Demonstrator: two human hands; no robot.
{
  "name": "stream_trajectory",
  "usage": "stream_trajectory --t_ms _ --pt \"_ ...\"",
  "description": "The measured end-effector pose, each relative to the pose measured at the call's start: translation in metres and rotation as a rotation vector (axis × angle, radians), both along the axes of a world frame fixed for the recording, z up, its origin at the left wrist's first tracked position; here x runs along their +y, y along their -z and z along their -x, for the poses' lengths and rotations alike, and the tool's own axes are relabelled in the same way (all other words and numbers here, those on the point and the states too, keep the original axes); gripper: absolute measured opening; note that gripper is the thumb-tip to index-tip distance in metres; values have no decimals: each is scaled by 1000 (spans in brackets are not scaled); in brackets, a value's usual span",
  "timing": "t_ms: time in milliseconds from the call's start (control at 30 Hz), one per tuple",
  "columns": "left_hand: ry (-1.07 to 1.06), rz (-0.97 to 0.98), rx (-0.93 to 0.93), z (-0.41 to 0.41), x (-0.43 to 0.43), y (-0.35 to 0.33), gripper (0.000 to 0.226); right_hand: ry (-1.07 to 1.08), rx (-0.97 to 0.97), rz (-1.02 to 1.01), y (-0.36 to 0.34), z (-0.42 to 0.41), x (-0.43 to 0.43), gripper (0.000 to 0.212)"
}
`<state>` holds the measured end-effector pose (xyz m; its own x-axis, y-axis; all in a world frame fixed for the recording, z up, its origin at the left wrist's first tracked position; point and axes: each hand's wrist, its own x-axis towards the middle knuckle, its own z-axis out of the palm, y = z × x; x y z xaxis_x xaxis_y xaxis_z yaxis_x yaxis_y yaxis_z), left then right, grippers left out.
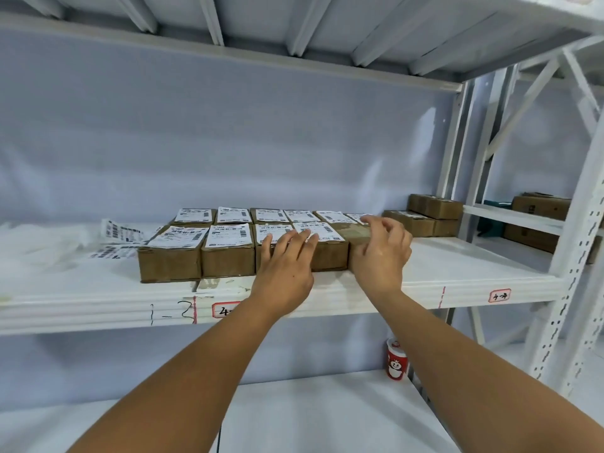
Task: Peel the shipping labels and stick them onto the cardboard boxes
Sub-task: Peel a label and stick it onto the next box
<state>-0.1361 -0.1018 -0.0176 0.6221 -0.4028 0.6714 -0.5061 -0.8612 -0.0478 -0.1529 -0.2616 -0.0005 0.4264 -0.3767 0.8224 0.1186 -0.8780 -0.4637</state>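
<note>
Near the white metal shelf's (474,266) front edge, the left hand (287,256) lies flat, its straight fingers pressing the white printed shipping label (322,231) onto a brown cardboard box (330,255). Smooth it from the centre outward so no corner lifts. The right hand (380,253) hovers loosely curled over the unlabelled brown box (349,230) beside it, apparently gripping nothing.

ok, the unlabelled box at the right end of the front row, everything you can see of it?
The unlabelled box is brown cardboard, low and rectangular, its top bare of any label, with a glossy strip that looks like clear tape. It sits flat on the white shelf, last on the right in the front row, its left side against a labelled box. The right hand covers most of its front and right end, fingers curled over the top; whether they grip it is unclear.
</note>
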Motion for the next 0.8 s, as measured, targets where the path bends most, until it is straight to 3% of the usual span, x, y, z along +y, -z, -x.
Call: stream_trajectory --t_ms 200,400,467,567,633,800 --pt "16 353 -244 6 80 -22 34 -340 -90 144 -17 -9 79 37" --pt "-147 854 -144 -2 197 -39 29 -625 196 370 -43 -12 170 27" --pt "-266 820 26 -17 238 -37 32 -663 233 482 -53 -15 199 26" --pt "-428 490 329 -36 279 -21 33 -700 325 631 -63 -26 237 26" --pt "-489 372 375 -41 292 -9 29 -706 432 750 -68 -35 262 27" --pt "-570 341 386 -47 296 0 18 -516 589 942 -76 -61 320 29"
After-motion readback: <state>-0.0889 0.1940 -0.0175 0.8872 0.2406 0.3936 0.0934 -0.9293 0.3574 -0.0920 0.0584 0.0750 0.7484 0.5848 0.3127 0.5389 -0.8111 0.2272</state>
